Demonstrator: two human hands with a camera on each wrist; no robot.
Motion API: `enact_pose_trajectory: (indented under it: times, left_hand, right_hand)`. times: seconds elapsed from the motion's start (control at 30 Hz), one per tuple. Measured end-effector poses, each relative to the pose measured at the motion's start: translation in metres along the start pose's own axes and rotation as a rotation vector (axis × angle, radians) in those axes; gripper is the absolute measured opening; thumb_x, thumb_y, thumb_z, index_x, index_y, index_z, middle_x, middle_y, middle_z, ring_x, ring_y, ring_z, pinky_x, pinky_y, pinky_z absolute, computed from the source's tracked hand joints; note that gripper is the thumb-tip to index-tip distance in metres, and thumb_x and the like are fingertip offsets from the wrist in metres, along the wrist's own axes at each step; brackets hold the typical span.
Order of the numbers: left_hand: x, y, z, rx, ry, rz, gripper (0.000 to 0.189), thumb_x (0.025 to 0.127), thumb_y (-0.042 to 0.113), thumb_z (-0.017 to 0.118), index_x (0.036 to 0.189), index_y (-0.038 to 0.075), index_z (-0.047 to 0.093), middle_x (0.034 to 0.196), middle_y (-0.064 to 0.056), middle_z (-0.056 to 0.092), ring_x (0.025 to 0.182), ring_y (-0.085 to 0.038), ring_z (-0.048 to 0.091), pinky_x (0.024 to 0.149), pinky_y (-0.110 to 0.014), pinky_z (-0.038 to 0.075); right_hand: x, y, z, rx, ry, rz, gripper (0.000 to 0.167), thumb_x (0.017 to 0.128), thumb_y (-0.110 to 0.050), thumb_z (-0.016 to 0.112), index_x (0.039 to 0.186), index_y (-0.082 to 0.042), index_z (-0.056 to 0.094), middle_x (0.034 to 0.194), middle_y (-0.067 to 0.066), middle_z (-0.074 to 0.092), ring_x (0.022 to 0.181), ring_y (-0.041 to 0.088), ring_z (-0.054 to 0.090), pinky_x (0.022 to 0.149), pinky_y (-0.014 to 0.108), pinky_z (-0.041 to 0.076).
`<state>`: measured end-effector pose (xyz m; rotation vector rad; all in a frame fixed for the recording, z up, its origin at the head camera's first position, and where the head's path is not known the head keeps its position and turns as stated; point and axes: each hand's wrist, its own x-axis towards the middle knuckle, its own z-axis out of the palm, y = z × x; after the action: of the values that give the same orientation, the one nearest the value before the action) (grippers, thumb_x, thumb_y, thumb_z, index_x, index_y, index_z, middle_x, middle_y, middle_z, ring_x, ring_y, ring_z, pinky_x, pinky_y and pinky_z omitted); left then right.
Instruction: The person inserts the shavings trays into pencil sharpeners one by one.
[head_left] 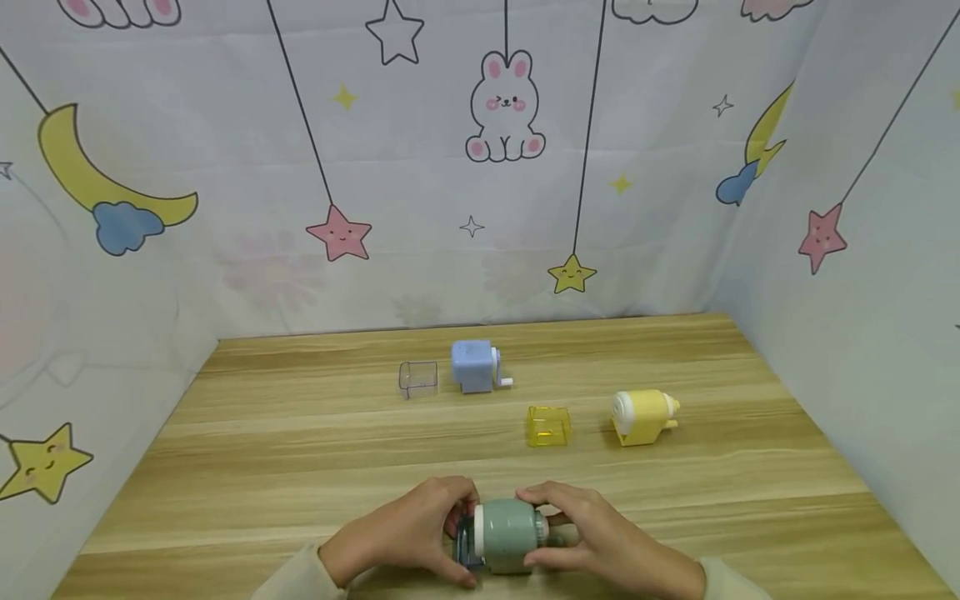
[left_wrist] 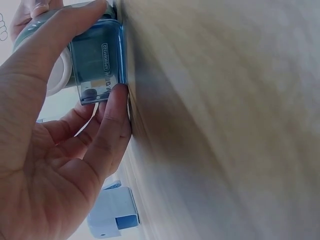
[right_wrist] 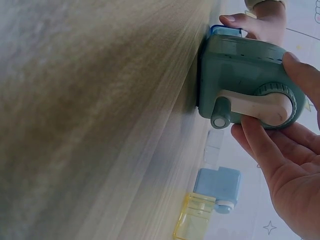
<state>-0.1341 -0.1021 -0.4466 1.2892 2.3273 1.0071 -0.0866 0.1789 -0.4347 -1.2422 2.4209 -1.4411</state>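
Observation:
A green crank pencil sharpener [head_left: 510, 533] stands on the wooden table near its front edge. My left hand [head_left: 420, 527] pinches its clear blue shavings drawer [left_wrist: 100, 62] between thumb and fingers, at the sharpener's left side. The drawer sits partly in the body, its outer part showing. From the other side my right hand [head_left: 600, 533] grips the green body, thumb and fingers around the crank end. In the right wrist view the white crank arm [right_wrist: 252, 106] with its green knob [right_wrist: 221, 112] points toward the table.
Farther back stands a blue-purple sharpener [head_left: 472, 365] with a clear drawer [head_left: 418, 379] lying to its left. A yellow sharpener [head_left: 643, 417] is at the right, its yellow clear drawer [head_left: 549, 427] beside it. Patterned cloth walls [head_left: 420, 167] enclose the wooden table [head_left: 300, 433].

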Motion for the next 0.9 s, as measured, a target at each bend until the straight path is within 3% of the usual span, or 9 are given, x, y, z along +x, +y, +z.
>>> enact_pose_trajectory:
  times: [0.9]
  left_hand:
    - [0.0007, 0.0008, 0.0037, -0.026, 0.008, -0.037, 0.057, 0.068, 0.037, 0.093, 0.102, 0.012, 0.055, 0.09, 0.011, 0.053, 0.074, 0.001, 0.056, 0.063, -0.015, 0.053]
  right_hand:
    - [-0.0012, -0.0005, 0.0001, 0.014, -0.004, 0.0, 0.055, 0.089, -0.022, 0.077, 0.134, -0.002, 0.053, 0.132, 0.017, 0.059, 0.116, 0.019, 0.06, 0.085, 0.028, 0.057]
